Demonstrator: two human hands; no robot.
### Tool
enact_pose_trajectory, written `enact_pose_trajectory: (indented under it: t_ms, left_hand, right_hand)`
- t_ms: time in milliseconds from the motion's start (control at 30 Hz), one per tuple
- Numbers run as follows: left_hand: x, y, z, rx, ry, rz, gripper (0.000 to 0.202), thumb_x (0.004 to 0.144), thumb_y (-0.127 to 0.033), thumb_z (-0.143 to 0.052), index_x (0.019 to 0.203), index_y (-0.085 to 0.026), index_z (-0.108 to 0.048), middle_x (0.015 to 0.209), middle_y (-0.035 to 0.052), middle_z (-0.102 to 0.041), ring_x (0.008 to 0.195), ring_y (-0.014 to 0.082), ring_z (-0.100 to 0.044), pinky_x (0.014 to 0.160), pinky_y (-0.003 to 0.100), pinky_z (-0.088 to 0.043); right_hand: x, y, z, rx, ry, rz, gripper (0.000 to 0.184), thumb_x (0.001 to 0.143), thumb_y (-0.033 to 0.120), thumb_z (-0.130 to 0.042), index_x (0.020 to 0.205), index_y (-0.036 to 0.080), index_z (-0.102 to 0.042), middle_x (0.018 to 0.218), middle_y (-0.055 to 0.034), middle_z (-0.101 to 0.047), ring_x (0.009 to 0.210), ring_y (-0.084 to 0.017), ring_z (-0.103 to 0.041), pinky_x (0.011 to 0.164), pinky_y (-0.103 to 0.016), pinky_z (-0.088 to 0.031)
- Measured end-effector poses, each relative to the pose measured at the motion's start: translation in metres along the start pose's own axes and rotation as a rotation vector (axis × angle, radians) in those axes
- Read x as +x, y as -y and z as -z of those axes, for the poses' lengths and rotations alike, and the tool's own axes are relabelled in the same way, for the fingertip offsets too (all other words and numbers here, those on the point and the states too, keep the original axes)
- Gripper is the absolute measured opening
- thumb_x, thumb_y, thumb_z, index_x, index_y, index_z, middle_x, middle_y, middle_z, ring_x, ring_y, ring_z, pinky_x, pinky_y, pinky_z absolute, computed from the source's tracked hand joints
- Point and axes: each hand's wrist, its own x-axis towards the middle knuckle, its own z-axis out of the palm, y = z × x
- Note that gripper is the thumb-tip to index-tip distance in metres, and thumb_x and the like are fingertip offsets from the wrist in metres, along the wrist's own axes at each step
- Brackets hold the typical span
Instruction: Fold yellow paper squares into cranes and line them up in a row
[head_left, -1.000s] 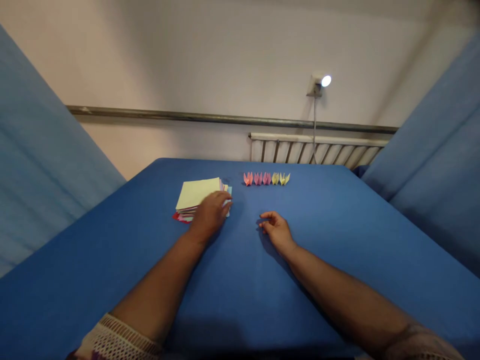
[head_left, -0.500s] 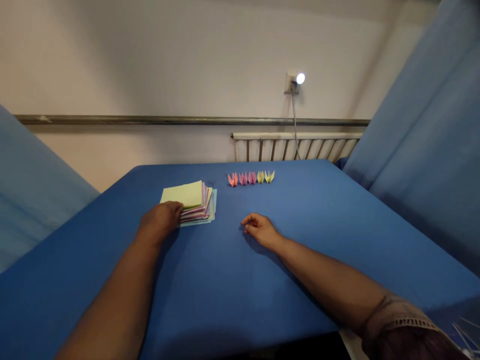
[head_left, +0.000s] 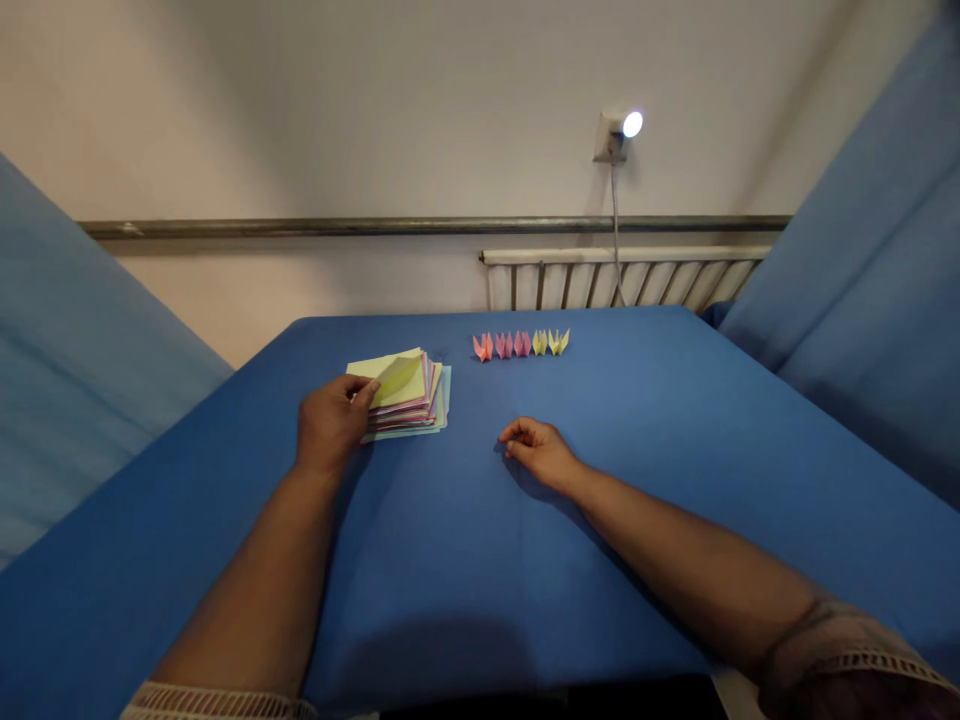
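Note:
Between the thumb and fingers of my left hand [head_left: 336, 420] is the near edge of a yellow paper sheet [head_left: 400, 378], its corner lifted and curling up. Beneath it lies the rest of the paper stack [head_left: 409, 415], with pink, purple, white and light blue edges showing on the right. My right hand [head_left: 541, 452] rests by the blue table top to the right of the stack, fingers curled loosely and nothing seen in them; thumb and forefinger stand a little apart. Several folded paper cranes [head_left: 523, 344] in coral, pink and yellow stand in a row farther back.
A blue cover [head_left: 450, 560] spreads over the table. Behind its far edge are a white radiator [head_left: 555, 257], a metal rail [head_left: 375, 227] and a wall socket [head_left: 611, 137] with a lit plug and hanging cord. Light blue curtains [head_left: 862, 270] hang at both sides.
My left hand has pinched the top yellow sheet and raised its near corner, which lay flat before. The right hand keeps its pose. The whole view has shifted slightly.

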Motion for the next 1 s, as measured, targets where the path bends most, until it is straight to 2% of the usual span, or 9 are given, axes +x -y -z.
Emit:
enact_pose_trajectory:
  t_ms: [67, 167, 233, 300, 400, 600, 767, 900, 1000]
  left_hand:
    - [-0.006, -0.011, -0.002, -0.174, -0.093, -0.025, 0.025, 0.084, -0.04, -0.059, 0.089, -0.018, -0.07, 0.088, 0.0036, -0.071, 0.083, 0.0206, -0.064, 0.075, 0.03, -0.044]
    - [-0.022, -0.038, -0.011, -0.621, -0.159, 0.062, 0.023, 0.078, -0.04, -0.066, 0.087, -0.018, -0.066, 0.077, 0.0, -0.067, 0.069, 0.0146, -0.061, 0.065, 0.025, -0.047]
    - [-0.036, -0.057, -0.018, -0.954, -0.03, 0.143, 0.026, 0.074, -0.039, -0.07, 0.087, -0.018, -0.062, 0.075, -0.0012, -0.066, 0.064, 0.0134, -0.061, 0.064, 0.026, -0.049]
    - [-0.051, -0.073, -0.027, -1.117, 0.162, 0.223, 0.03, 0.069, -0.038, -0.075, 0.086, -0.018, -0.06, 0.074, -0.0004, -0.067, 0.067, 0.015, -0.063, 0.067, 0.028, -0.052]
    - [-0.068, -0.085, -0.042, -1.171, 0.323, 0.303, 0.035, 0.064, -0.037, -0.08, 0.083, -0.017, -0.059, 0.07, -0.0011, -0.066, 0.065, 0.0146, -0.063, 0.066, 0.027, -0.052]
    - [-0.077, -0.078, -0.07, -1.113, 0.468, 0.386, 0.04, 0.064, -0.037, -0.081, 0.091, -0.016, -0.06, 0.072, -0.0005, -0.07, 0.061, 0.014, -0.064, 0.062, 0.026, -0.052]
    - [-0.072, -0.075, -0.071, -1.101, 0.596, 0.396, 0.041, 0.062, -0.027, -0.08, 0.096, -0.016, -0.061, 0.068, -0.0013, -0.071, 0.063, 0.0156, -0.068, 0.066, 0.027, -0.055]
    - [-0.073, -0.077, -0.069, -1.076, 0.591, 0.381, 0.039, 0.065, -0.024, -0.075, 0.101, -0.016, -0.062, 0.076, 0.0012, -0.074, 0.067, 0.0167, -0.07, 0.069, 0.028, -0.056]
    - [-0.076, -0.075, -0.071, -1.079, 0.678, 0.339, 0.043, 0.066, -0.027, -0.076, 0.105, -0.015, -0.064, 0.086, 0.0043, -0.076, 0.076, 0.0187, -0.071, 0.077, 0.032, -0.056]
  right_hand:
    - [0.0, 0.002, 0.0, 0.018, -0.011, -0.001, 0.009, 0.069, 0.017, -0.064, 0.075, 0.022, -0.065, 0.07, 0.0035, -0.064, 0.062, -0.012, -0.06, 0.065, -0.027, -0.047]
    - [0.0, 0.007, 0.001, 0.048, -0.04, 0.0, 0.01, 0.071, 0.027, -0.068, 0.079, 0.022, -0.065, 0.078, 0.0004, -0.067, 0.068, -0.013, -0.062, 0.066, -0.028, -0.048]
    - [-0.002, 0.013, 0.002, 0.114, -0.072, 0.01, 0.022, 0.072, 0.036, -0.072, 0.088, 0.023, -0.067, 0.09, -0.0029, -0.069, 0.078, -0.016, -0.065, 0.069, -0.029, -0.05]
    - [-0.004, 0.019, 0.003, 0.236, -0.089, 0.034, 0.037, 0.073, 0.048, -0.073, 0.099, 0.024, -0.066, 0.104, -0.0057, -0.07, 0.091, -0.019, -0.066, 0.077, -0.031, -0.052]
    - [-0.007, 0.026, 0.005, 0.398, -0.05, 0.071, 0.051, 0.077, 0.063, -0.066, 0.109, 0.023, -0.065, 0.11, -0.0081, -0.071, 0.098, -0.024, -0.068, 0.084, -0.038, -0.054]
    - [-0.001, 0.027, 0.015, 0.47, -0.173, 0.021, 0.044, 0.065, 0.043, -0.083, 0.099, 0.019, -0.069, 0.096, -0.0072, -0.076, 0.086, -0.024, -0.072, 0.083, -0.039, -0.056]
    - [0.003, 0.027, 0.018, 0.504, -0.236, 0.001, 0.039, 0.063, 0.037, -0.085, 0.094, 0.018, -0.071, 0.092, -0.0055, -0.077, 0.075, -0.021, -0.071, 0.077, -0.036, -0.058]
    - [0.002, 0.028, 0.018, 0.539, -0.245, -0.005, 0.037, 0.063, 0.035, -0.085, 0.092, 0.018, -0.071, 0.09, -0.0048, -0.078, 0.073, -0.02, -0.071, 0.074, -0.034, -0.058]
    - [0.001, 0.027, 0.016, 0.573, -0.258, -0.011, 0.037, 0.063, 0.034, -0.085, 0.092, 0.018, -0.07, 0.091, -0.0051, -0.078, 0.075, -0.02, -0.072, 0.074, -0.035, -0.058]
